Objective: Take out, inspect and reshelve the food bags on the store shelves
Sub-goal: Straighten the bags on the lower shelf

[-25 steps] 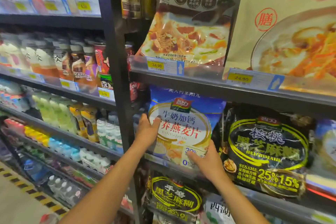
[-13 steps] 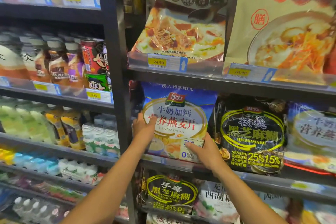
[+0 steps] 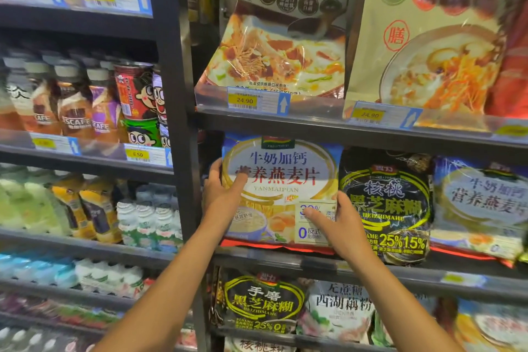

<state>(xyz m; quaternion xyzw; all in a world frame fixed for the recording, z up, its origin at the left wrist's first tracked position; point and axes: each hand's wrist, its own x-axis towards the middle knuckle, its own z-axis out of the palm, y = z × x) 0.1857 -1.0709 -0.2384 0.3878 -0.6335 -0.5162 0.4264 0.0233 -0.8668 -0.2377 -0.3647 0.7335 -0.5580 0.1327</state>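
Observation:
A blue and white oatmeal bag (image 3: 281, 177) stands upright on the middle shelf (image 3: 371, 270), at the left end of its row. My left hand (image 3: 221, 193) grips the bag's left edge, thumb across the front. My right hand (image 3: 337, 227) holds its lower right corner, fingers over the print. The bag's bottom edge rests at the shelf lip. To its right stands a black sesame paste bag (image 3: 385, 206), touching it, then another blue oatmeal bag (image 3: 483, 203).
A dark upright post (image 3: 178, 94) runs just left of the bag. Large noodle bags (image 3: 283, 46) fill the shelf above. More food bags (image 3: 263, 303) sit on the shelf below. Drink bottles and cans (image 3: 85, 100) crowd the left bay.
The view has shifted left and closer to the shelf. Both hands keep their hold on the oatmeal bag, which now sits a little deeper and straighter on the shelf.

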